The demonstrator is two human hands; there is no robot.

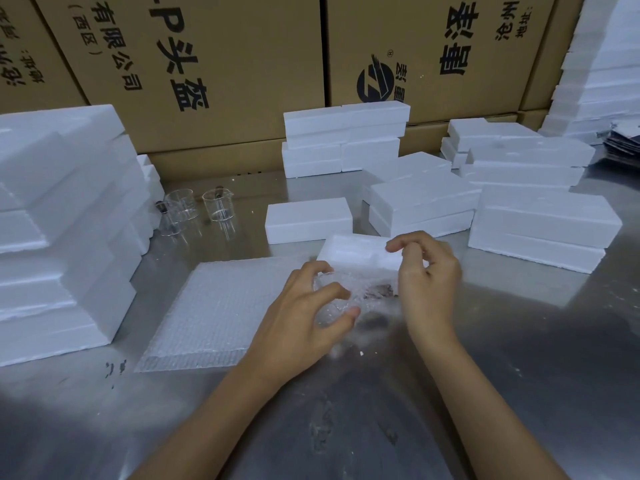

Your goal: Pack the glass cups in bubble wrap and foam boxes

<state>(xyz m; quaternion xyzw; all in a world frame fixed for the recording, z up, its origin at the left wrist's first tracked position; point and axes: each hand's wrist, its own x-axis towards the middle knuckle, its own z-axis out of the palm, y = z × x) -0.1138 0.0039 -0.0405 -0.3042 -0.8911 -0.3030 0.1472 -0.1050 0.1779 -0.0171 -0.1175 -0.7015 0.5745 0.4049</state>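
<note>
Hands: I saw the left hand (311,306) curled round a clear glass cup half-swathed in crinkled transparent bubble wrap (349,299); the right hand (427,271) pinched the wrap's upper edge.
Bundle: sat on the brushed steel table (519,375), touching an open white foam box (356,252) just behind.
Wrap stock: a flat stack of bubble-wrap sheets (211,313) lay left of the hands.
Still unpacked: three small clear glass beakers (194,209) stood bare, farther back left.
Boxes: closed white foam boxes (540,223) were stacked on both sides; contents not visible.
Progress: I judged wrapping midway, boxing not yet done.
</note>
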